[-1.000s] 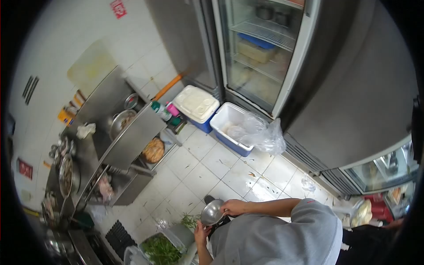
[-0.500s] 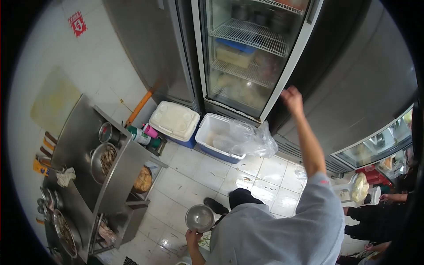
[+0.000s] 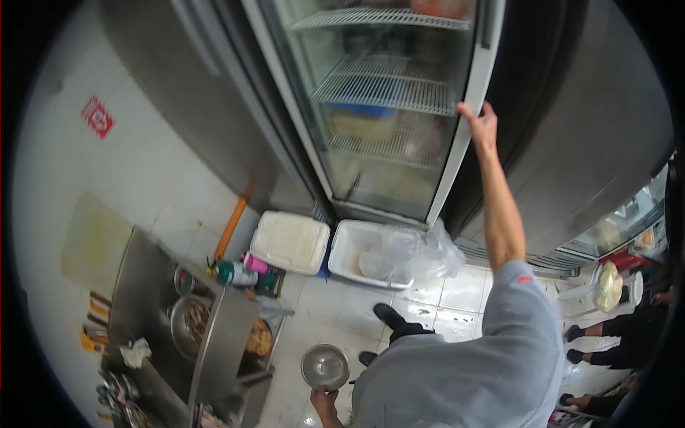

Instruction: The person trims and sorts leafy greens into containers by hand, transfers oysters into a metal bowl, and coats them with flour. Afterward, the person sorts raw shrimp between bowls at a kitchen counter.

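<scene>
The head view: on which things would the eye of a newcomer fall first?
Probably on the tall glass-fronted fridge at top centre, where the right hand is raised to its white edge. Next, perhaps, the shiny metal bowl in the left hand, at lower centre. Between them, a white tub stands before the fridge, clear plastic bunched over its right end.
</scene>
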Demonstrator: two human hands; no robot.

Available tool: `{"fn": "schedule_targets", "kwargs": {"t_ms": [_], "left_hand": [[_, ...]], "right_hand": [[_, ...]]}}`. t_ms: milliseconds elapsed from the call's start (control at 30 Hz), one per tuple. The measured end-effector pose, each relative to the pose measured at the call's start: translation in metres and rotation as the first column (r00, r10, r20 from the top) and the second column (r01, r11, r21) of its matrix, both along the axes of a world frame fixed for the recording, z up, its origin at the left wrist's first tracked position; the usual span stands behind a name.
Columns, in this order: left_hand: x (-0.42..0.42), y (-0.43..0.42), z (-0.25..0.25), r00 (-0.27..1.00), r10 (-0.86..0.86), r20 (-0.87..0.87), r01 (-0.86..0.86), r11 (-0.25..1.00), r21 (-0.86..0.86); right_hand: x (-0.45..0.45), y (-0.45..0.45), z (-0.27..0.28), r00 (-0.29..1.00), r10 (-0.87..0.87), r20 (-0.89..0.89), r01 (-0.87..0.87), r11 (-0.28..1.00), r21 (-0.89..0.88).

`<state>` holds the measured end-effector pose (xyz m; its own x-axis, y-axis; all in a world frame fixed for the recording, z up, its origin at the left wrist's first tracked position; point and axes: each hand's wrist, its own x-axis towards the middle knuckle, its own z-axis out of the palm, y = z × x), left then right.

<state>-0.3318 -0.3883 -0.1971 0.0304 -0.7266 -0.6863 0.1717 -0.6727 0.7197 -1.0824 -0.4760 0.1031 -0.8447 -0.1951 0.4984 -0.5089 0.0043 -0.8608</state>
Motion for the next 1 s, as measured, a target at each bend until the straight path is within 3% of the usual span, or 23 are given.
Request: {"fn": "schedule_targets", "kwargs": {"t_ms": [100, 167, 233, 300, 367, 433, 467, 533, 567, 633, 700, 733, 767, 800, 833, 933, 1000], "left_hand": [[-0.089, -0.059, 0.042, 0.999, -0.023, -0.027, 0.021, 0.997, -0.075], [-0.156, -0.097, 0.08, 0.995, -0.061, -0.083, 0.042, 0.975, -0.217], [-0.209, -0.13, 0.104, 0.986, -0.053, -0.158, 0.012, 0.969, -0.247], [-0.252, -0.154, 0.129, 0.969, -0.02, -0.247, -0.055, 0.955, -0.292], [-0.278, -0.169, 0.155, 0.948, 0.003, -0.318, -0.11, 0.941, -0.319], [-0.291, -0.175, 0.177, 0.922, 0.034, -0.386, -0.169, 0.931, -0.323], [-0.294, -0.178, 0.176, 0.885, -0.011, -0.465, -0.211, 0.882, -0.422], [-0.281, -0.185, 0.163, 0.893, -0.012, -0.449, -0.231, 0.845, -0.482], [-0.273, -0.19, 0.155, 0.896, -0.009, -0.445, -0.246, 0.823, -0.512], [-0.256, -0.202, 0.149, 0.885, -0.156, -0.439, -0.192, 0.736, -0.649], [-0.238, -0.217, 0.161, 0.93, 0.042, -0.365, -0.28, 0.724, -0.631], [-0.227, -0.228, 0.167, 0.914, 0.132, -0.384, -0.348, 0.744, -0.571], [-0.212, -0.237, 0.172, 0.891, 0.224, -0.394, -0.414, 0.756, -0.507], [-0.197, -0.249, 0.173, 0.862, 0.316, -0.396, -0.48, 0.76, -0.439], [-0.183, -0.263, 0.168, 0.858, 0.374, -0.351, -0.508, 0.716, -0.479], [-0.165, -0.302, 0.163, 0.809, 0.526, -0.262, -0.575, 0.614, -0.54], [-0.167, -0.319, 0.178, 0.737, 0.624, -0.261, -0.654, 0.559, -0.51]], "right_hand": [[0.049, 0.012, -0.011, 0.999, -0.01, -0.036, 0.003, 0.983, -0.183], [0.075, 0.033, -0.038, 0.998, 0.059, -0.016, -0.061, 0.964, -0.258], [0.09, 0.04, -0.079, 0.89, 0.399, 0.22, -0.162, 0.728, -0.666], [0.092, 0.004, -0.106, 0.89, 0.199, 0.409, -0.02, 0.916, -0.401], [0.06, -0.039, -0.159, 0.971, 0.116, 0.211, -0.114, 0.993, -0.025], [0.026, -0.068, -0.177, 0.997, 0.077, 0.015, -0.078, 0.942, 0.325], [0.007, -0.08, -0.179, 0.997, 0.061, 0.046, -0.075, 0.884, 0.462], [-0.022, -0.105, -0.178, 0.995, 0.03, 0.09, -0.085, 0.704, 0.705], [-0.03, -0.116, -0.179, 0.999, -0.001, 0.05, -0.037, 0.669, 0.742], [-0.05, -0.13, -0.188, 0.998, -0.059, -0.038, 0.066, 0.591, 0.804], [-0.066, -0.143, -0.205, 0.997, -0.082, 0.005, 0.044, 0.583, 0.811], [-0.065, -0.147, -0.196, 0.993, -0.111, 0.032, 0.029, 0.511, 0.859], [-0.075, -0.158, -0.211, 0.987, -0.146, -0.062, 0.123, 0.46, 0.879], [-0.088, -0.162, -0.214, 0.989, -0.146, -0.017, 0.083, 0.459, 0.885], [-0.092, -0.166, -0.21, 0.988, -0.149, 0.031, 0.04, 0.454, 0.89], [-0.078, -0.163, -0.193, 0.979, -0.2, -0.033, 0.151, 0.608, 0.779], [-0.071, -0.166, -0.203, 0.971, -0.223, -0.091, 0.238, 0.834, 0.498]]}}
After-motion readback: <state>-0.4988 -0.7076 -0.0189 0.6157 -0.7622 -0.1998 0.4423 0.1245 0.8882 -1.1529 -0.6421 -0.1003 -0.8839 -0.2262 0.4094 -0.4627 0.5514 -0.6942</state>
